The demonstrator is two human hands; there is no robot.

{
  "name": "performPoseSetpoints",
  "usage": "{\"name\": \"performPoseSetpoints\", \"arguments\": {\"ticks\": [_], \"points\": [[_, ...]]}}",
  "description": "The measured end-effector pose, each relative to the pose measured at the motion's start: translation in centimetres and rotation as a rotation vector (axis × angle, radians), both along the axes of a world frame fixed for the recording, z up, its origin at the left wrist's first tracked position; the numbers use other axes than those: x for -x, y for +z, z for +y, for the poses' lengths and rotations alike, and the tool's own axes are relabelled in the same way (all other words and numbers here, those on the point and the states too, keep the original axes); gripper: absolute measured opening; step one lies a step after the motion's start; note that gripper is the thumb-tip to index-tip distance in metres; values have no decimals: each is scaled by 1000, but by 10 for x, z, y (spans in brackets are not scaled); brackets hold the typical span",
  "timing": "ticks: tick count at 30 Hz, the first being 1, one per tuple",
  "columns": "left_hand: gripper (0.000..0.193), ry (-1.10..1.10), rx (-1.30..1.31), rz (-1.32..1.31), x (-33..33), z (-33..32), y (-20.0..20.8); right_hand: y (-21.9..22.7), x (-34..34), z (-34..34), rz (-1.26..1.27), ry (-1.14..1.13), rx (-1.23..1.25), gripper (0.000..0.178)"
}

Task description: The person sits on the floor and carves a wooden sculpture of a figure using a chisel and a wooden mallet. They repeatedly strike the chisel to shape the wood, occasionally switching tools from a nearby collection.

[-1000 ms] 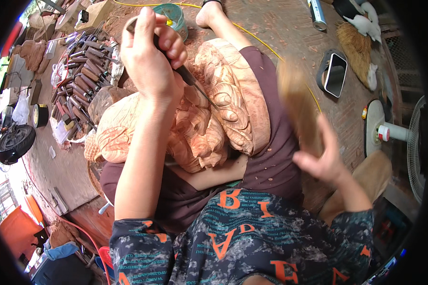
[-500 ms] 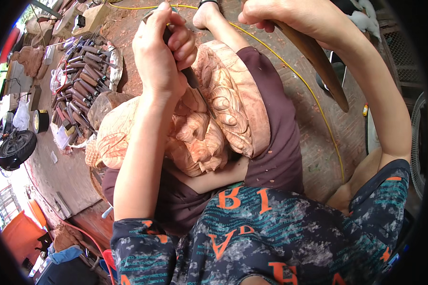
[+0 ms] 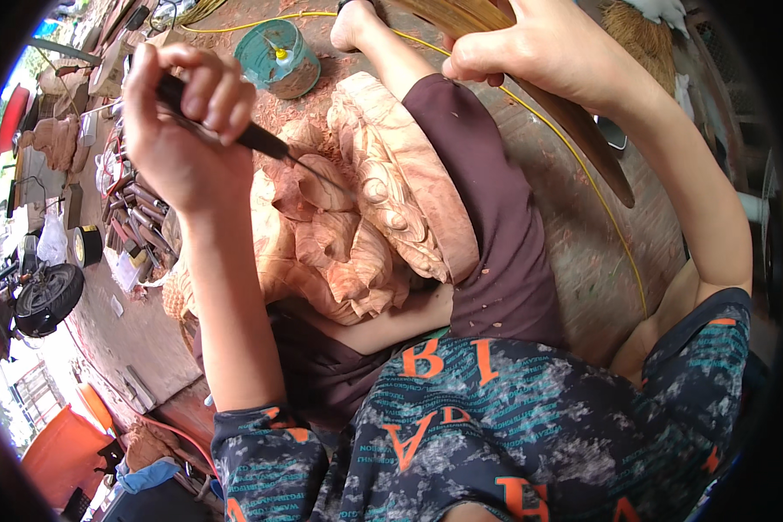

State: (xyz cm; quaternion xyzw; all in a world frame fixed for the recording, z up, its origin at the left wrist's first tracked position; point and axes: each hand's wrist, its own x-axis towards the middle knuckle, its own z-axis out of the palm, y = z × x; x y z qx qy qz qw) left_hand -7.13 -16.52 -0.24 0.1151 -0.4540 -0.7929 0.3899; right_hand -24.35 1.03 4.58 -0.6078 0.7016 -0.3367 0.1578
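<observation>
Floor (image 3: pixel 574 261): worn, brownish, strewn with wood shavings; cluttered workspace, daylight at left.

Motorcycle (image 3: pixel 48 300): one, at far left, partly cropped.

Wood carving (image 3: pixel 348 252): one, pale reddish, figured grain, leaf-like and scrolled relief, with a smooth curved rim. Lies across the person's lap, against dark maroon trousers (image 3: pixel 491 174). Handling, as judged: heavy, rigid, dry rather than slippery; thin pointed leaf edges look liable to chip. Best held at the thick smooth rim or the rounded mass at left.

T-shirt (image 3: pixel 435 383): dark, mottled.

Mallet (image 3: pixel 583 143): one, brown wood, long, tapering at the visible end. Gripped by the right hand (image 3: pixel 513 52), raised well apart from the carving.

Bucket (image 3: pixel 250 65): teal, beyond the carving, a yellow-tipped bottle (image 3: pixel 278 48) inside.

Chisel (image 3: pixel 265 142): one, dark handle, slim blade. Left hand (image 3: pixel 187 122) closed round the handle; tip at the scrolled relief, contact uncertain.

Carving tools (image 3: pixel 143 209): many, wooden-handled, heaped beyond the left forearm.

Cable (image 3: pixel 583 170): yellow, trailing over the floor.

Markings: large orange capitals and small teal print on the shirt, not transcribed; no label legible on the tools.
</observation>
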Motion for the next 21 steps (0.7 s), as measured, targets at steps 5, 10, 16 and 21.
{"name": "performPoseSetpoints", "arguments": {"ticks": [5, 10, 16, 21], "points": [[32, 42, -76, -100, -2, 43, -23, -2, 34, 1, -360, 149, -176, 41], [30, 117, -103, -80, -7, 55, -29, 8, 24, -1, -448, 200, -250, 36], [34, 105, 38, 63, -14, 53, -14, 18, 6, 26, 56, 222, 46, 58], [32, 110, -32, -64, -2, 58, -29, 12, -3, 30, -142, 100, -67, 56]]}}
